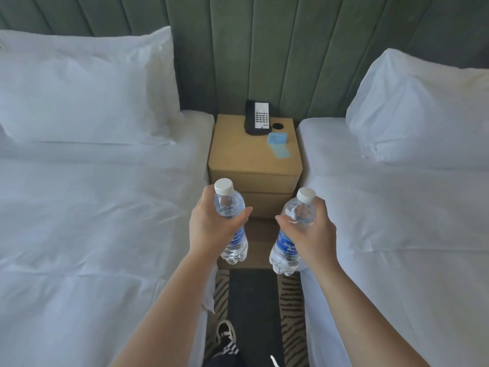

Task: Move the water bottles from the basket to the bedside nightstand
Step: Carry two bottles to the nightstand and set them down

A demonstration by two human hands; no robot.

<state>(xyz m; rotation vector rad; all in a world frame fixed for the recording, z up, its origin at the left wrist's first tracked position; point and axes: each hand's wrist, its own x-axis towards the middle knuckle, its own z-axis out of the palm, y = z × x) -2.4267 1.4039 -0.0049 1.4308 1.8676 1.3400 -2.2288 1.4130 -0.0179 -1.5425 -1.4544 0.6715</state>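
Hotel room, twin beds (92,207), nightstand (254,157) phone (258,117)

Green padded wall panels (264,49); two white beds (92,207) (397,221) — striped carpet (291,300) between.

The two bottles (230,207) (285,247) were clear, each with a white cap and a blue label lettered in white. The nightstand (238,154) was a tan, light brown. On it sat a black telephone (258,117) with a white keypad face, and a pale blue card (279,145). Both beds (92,207) (397,221) and their pillows (79,88) (423,115) were plain white. The padded headboard (264,49) behind was a dull green. The carpet (291,300) bore a tan and black striped pattern around a dark strip. The shoe (225,332) was black and white.
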